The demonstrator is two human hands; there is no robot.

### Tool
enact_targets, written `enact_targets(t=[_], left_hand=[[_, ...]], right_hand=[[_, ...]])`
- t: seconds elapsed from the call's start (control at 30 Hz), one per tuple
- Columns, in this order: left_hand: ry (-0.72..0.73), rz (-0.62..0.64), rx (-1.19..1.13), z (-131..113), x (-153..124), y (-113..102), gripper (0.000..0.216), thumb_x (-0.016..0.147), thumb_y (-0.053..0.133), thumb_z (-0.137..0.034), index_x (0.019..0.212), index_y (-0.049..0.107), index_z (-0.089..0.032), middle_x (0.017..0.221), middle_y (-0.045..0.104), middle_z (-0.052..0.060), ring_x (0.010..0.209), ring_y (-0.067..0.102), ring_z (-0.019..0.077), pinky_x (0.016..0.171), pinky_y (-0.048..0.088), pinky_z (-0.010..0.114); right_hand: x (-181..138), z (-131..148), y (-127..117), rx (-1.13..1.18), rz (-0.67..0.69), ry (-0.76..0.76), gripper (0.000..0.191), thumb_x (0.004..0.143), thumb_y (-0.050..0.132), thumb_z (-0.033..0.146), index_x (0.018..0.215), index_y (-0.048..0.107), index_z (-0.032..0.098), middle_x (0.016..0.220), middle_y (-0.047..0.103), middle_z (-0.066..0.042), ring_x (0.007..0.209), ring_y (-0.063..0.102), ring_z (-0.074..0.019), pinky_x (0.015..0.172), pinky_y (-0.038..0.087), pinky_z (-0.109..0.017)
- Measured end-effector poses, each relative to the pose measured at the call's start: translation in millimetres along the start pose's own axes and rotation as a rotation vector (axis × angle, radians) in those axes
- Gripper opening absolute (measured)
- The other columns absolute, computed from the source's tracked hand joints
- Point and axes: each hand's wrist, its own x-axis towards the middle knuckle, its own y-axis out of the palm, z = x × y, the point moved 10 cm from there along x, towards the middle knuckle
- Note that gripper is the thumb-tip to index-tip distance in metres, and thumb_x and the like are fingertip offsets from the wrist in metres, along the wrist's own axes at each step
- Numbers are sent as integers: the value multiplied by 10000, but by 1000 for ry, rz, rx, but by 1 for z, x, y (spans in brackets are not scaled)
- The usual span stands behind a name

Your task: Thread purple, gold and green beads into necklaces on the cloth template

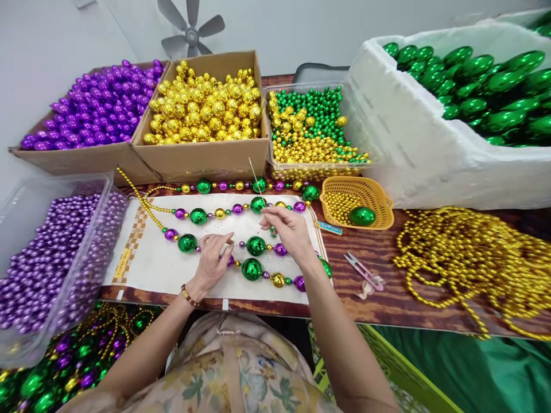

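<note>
A bead strand of green, purple and gold balls lies in several rows on a white cloth. My left hand rests on the cloth over the strand, fingers curled round beads near a large green ball. My right hand pinches a long thin needle that points up and away, just right of another green ball.
Cardboard boxes of purple balls and gold balls stand behind. A clear tub of small green and gold beads, a yellow basket, a white foam box of green balls, snips, gold bead chains, purple beads tub.
</note>
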Motion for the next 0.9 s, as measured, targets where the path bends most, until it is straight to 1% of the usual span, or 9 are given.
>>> enact_targets(t=[0.07, 0.13, 0.27, 0.4, 0.53, 0.63, 0.7, 0.8, 0.9], left_hand=[[-10, 4, 2, 3, 5, -2, 273, 1011, 473, -273, 1234, 612, -199, 958, 750, 41, 918, 669, 180, 996, 376, 405], [-40, 7, 1, 9, 8, -5, 266, 1003, 489, -280, 1214, 628, -198, 964, 755, 44, 919, 676, 181, 1000, 381, 409], [-137, 42, 2, 23, 13, -6, 237, 985, 514, -292, 1142, 668, -202, 979, 759, 51, 964, 679, 203, 980, 406, 419], [-161, 137, -23, 26, 25, 6, 229, 979, 520, -297, 1106, 684, -199, 1004, 758, 60, 980, 679, 218, 974, 435, 428], [-84, 261, -60, 11, 56, 38, 239, 972, 511, -262, 1109, 684, -173, 1065, 744, 86, 963, 681, 218, 886, 504, 372], [32, 389, 0, -16, 82, 75, 231, 967, 493, -210, 1085, 690, -176, 1028, 728, 84, 948, 674, 214, 862, 514, 344], [87, 485, 87, -34, 94, 102, 238, 970, 479, -191, 1075, 692, -178, 1025, 711, 94, 921, 677, 213, 839, 515, 330], [82, 582, 258, -48, 102, 133, 254, 985, 466, -216, 1119, 675, -165, 1076, 696, 132, 900, 692, 237, 790, 515, 335], [61, 604, 371, -51, 106, 148, 271, 993, 462, -252, 1145, 663, -155, 1108, 693, 150, 916, 704, 271, 767, 515, 354]], right_hand=[[4, 9, -5, 10, -20, -22, 224, 850, 633, 349, 949, 721, 169, 740, 728, -21, 621, 675, -134, 514, 463, -230], [5, 11, -13, 20, -65, -19, 224, 853, 644, 347, 960, 717, 165, 757, 730, -23, 609, 668, -127, 512, 458, -227], [-7, -7, -23, 26, -87, 27, 231, 846, 657, 360, 949, 716, 162, 738, 720, -18, 589, 657, -124, 499, 445, -228], [-34, -28, -37, 27, -145, 92, 229, 842, 670, 370, 951, 722, 176, 738, 723, -19, 589, 663, -131, 501, 455, -235], [-69, -45, -53, 76, -285, 178, 246, 829, 685, 392, 959, 716, 185, 737, 731, -29, 527, 655, -137, 445, 428, -231], [-87, -53, -50, 91, -341, 197, 253, 828, 682, 402, 956, 711, 185, 745, 737, -41, 532, 664, -149, 443, 439, -237], [-94, -55, -47, 83, -362, 183, 257, 841, 665, 413, 954, 709, 186, 749, 735, -43, 536, 665, -153, 444, 441, -243], [-99, -56, -44, 68, -373, 164, 251, 861, 648, 410, 964, 709, 190, 748, 731, -37, 538, 661, -154, 457, 453, -253], [-101, -58, -46, 60, -365, 176, 228, 874, 644, 387, 974, 713, 194, 751, 732, -36, 535, 661, -158, 468, 468, -267]])
